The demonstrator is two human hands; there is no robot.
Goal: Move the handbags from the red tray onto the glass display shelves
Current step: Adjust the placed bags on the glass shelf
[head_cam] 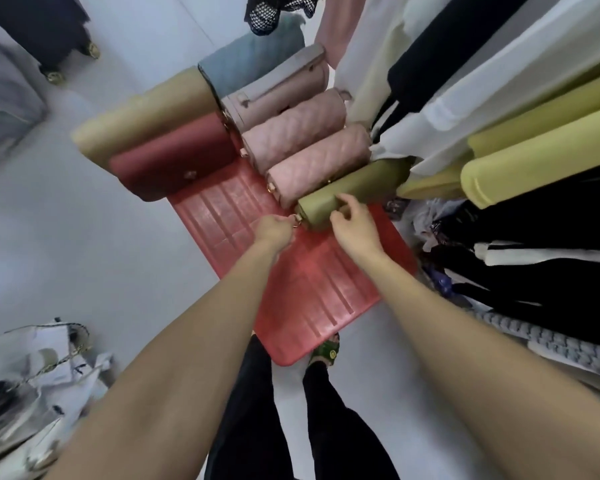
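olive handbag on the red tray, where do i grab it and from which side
Grip the olive handbag over its rounded top at the near end, coming from the bare red tray side: a pink quilted handbag lies against its far flank and clothes crowd the other end. The left hand pinches the gold ring there.

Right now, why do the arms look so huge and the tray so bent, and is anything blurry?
Head view: the wide-angle lens stretches the forearms and bows the red tray and hanging clothes. Head view: light is soft and even, without glare. Head view: all slightly soft, notably the left hand and right hand at the olive handbag.
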